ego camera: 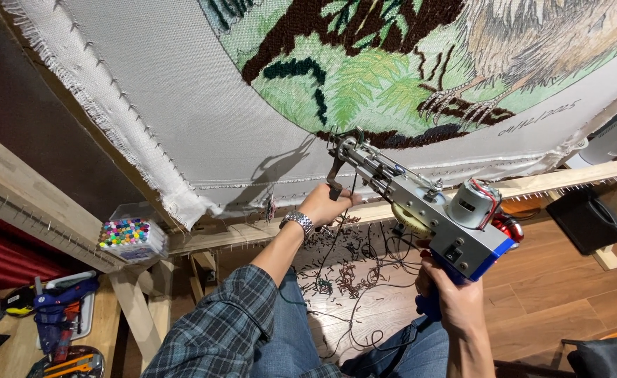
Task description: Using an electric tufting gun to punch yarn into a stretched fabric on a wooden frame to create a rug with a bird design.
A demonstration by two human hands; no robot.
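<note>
Best done with right hand (455, 297) clenched on the tufting gun's (420, 210) blue grip, left hand (326, 205) grasping its front handle, needle pressed square against the stretched backing cloth (182, 105).

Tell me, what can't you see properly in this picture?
- Tufting gun handle: head view, wrapped by the right hand.
- Gun's front grip: covered by the left hand fingers.
- Rug picture: cut off by the top edge.
- Box of coloured markers: too small to count.
</note>
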